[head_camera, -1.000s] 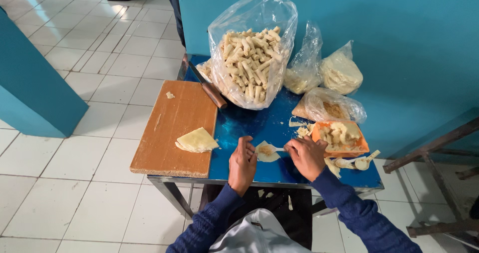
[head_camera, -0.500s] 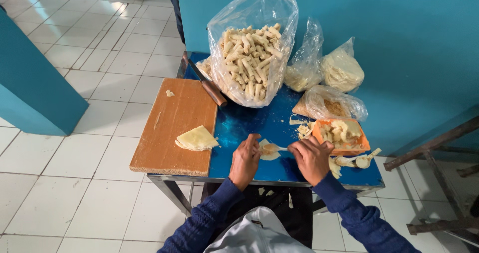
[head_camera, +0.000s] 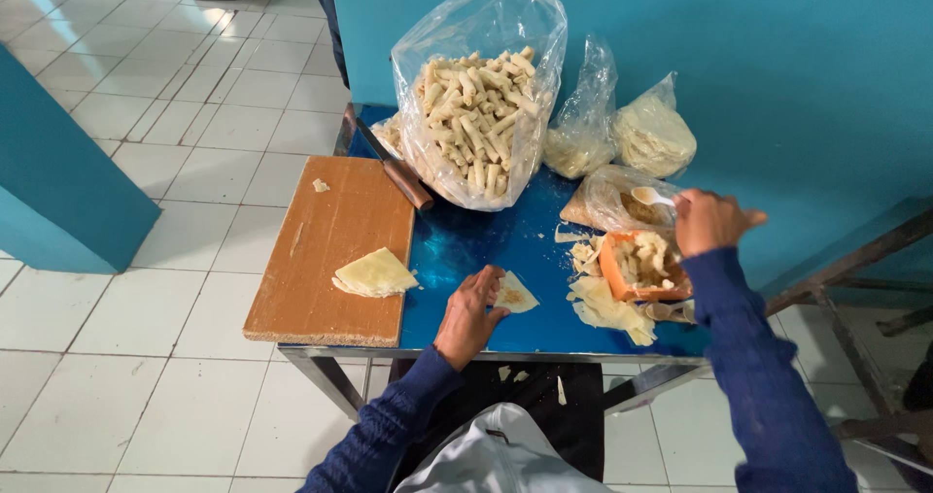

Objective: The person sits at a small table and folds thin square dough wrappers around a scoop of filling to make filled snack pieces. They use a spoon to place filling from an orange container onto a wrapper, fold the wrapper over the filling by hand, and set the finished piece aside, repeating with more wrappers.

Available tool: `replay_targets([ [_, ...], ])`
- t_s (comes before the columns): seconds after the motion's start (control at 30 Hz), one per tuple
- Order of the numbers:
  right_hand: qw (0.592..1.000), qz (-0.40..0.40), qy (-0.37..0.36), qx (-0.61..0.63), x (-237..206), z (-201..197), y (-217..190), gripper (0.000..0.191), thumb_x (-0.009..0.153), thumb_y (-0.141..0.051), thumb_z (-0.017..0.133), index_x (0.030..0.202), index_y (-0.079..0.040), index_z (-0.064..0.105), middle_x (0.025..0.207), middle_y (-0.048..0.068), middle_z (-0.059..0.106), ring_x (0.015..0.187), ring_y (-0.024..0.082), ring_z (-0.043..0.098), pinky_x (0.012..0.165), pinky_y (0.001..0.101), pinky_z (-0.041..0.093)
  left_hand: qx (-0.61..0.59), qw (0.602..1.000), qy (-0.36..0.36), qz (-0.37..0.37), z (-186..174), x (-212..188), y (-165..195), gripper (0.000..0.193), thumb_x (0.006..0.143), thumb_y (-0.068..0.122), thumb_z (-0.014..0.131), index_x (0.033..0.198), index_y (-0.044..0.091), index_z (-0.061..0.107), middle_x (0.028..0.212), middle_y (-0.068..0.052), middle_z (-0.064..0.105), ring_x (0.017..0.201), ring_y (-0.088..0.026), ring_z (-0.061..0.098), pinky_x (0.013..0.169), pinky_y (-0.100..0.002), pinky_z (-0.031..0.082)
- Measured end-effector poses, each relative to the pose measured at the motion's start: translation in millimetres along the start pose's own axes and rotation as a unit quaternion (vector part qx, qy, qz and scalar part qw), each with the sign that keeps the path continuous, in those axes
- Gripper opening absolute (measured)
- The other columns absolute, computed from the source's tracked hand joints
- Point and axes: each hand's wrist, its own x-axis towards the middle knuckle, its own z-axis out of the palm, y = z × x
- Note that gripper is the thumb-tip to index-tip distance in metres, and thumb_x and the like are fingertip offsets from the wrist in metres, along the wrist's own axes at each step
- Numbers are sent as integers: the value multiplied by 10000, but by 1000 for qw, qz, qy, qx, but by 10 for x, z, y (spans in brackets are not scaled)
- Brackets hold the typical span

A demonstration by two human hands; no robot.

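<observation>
Two bare hands work over a small blue table (head_camera: 466,250) between teal walls on white tile: left hand (head_camera: 469,313) flat-fingered on a folded wrapper (head_camera: 515,294), right hand (head_camera: 709,221) gripping a white spoon (head_camera: 649,196) above an orange tub (head_camera: 641,265).

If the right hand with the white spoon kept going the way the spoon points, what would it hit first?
Most likely the open clear bag of filling: the right hand holds the white spoon with its bowl at that bag's mouth, though depth is hard to judge.

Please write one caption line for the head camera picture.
Left hand presses a folded wrapper on the blue table; right hand holds a white spoon.
</observation>
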Motion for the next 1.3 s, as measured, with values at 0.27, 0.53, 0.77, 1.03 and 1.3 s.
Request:
replay_targets([
  [0.27, 971, -172, 44, 161, -868, -9, -823, 251, 790, -122, 743, 983, -280, 767, 1075, 5, 693, 1134, 314, 593, 877, 520, 391, 19, 1000, 7, 7, 7, -8, 56, 469, 797, -17, 757, 1212, 37, 546, 1023, -156, 660, 950, -342, 636, 792, -425, 538],
  [0.53, 948, -180, -27, 263, -1624, -81, -1293, 333, 814, -294, 780, 1111, -174, 689, 994, -18, 700, 948, 234, 644, 801, 439, 371, 42, 999, 13, 27, 19, 4, 74, 387, 844, 2, 707, 1196, 13, 545, 1065, -185, 662, 992, -395, 609, 826, -460, 514],
  [0.77, 950, -168, 8, 265, -1665, 203, -1288, 208, 837, -242, 775, 1006, -147, 698, 938, 41, 672, 914, 264, 639, 799, 447, 405, 56, 998, 0, 31, 7, -7, 105, 428, 818, 24, 736, 1197, 1, 539, 1098, -192, 649, 1022, -409, 587, 848, -472, 496],
  [1.03, 909, -81, -111, 394, -1598, 27, -1325, 287, 860, -84, 762, 1125, -97, 654, 986, 47, 753, 882, 216, 752, 759, 360, 571, 83, 996, -16, 26, -16, -15, 133, 481, 778, 42, 785, 1195, 11, 548, 1107, -165, 651, 1049, -389, 566, 892, -454, 484],
  [1.3, 898, -145, -68, 410, -1731, -118, -1437, 570, 813, 59, 698, 1344, -86, 550, 1157, 86, 717, 1038, 262, 701, 841, 388, 551, 83, 995, -26, 46, -42, 14, 36, 516, 748, 58, 815, 1184, 5, 545, 1110, -173, 635, 1056, -400, 561, 908, -462, 478],
])
